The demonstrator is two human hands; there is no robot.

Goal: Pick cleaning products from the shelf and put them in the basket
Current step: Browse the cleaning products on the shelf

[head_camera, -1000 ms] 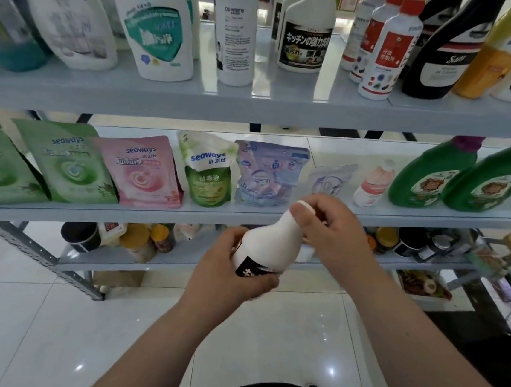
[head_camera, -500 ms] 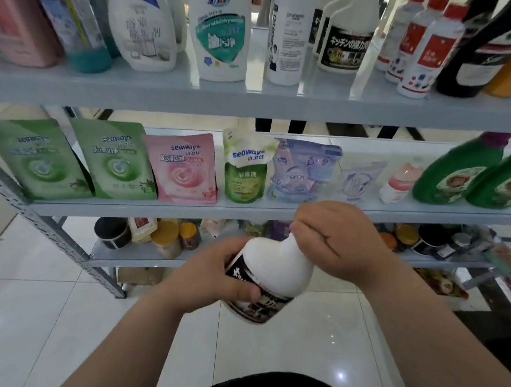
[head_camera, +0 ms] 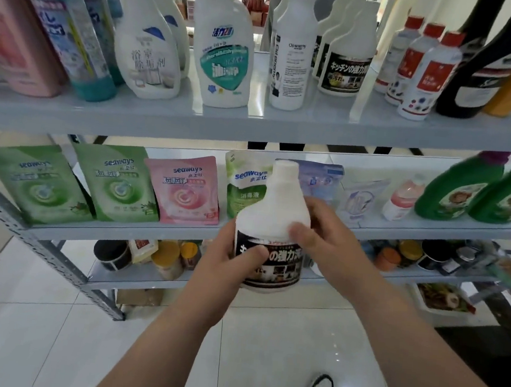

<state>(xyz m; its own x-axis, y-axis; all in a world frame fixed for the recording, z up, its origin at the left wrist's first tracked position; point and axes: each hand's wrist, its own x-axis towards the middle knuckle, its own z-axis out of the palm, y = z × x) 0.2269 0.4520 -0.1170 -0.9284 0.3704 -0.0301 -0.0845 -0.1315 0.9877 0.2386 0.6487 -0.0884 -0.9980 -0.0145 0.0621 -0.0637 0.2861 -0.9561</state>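
Both left hand (head_camera: pixel 222 262) and right hand (head_camera: pixel 330 244) grip the white bottle (head_camera: pixel 277 208), fingers (head_camera: pixel 253 254) partly covering its label (head_camera: pixel 284 258).

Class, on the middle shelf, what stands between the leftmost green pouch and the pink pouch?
A second green seaways pouch, shown in the head view.

A white kitchen-cleaner bottle (head_camera: pixel 277 208) with a black Japanese-lettered label stands upright in mid-air, in front of a grey metal shelf unit (head_camera: pixel 161 122). The left grip (head_camera: pixel 229 253) wraps the bottle's labelled lower half, thumb lying across the label. The right grip (head_camera: pixel 325 231) curls round its white shoulder. Just left of the bottle stands a pink seaways pouch (head_camera: pixel 186 189), with green seaways pouches (head_camera: pixel 118 183) further left. Well right of the bottle lean two green bottles (head_camera: pixel 457 194). Above the bottle, on the top board, stand matching black-labelled bottles (head_camera: pixel 345 61). Below the bottle lies a white tiled floor (head_camera: pixel 46 344).
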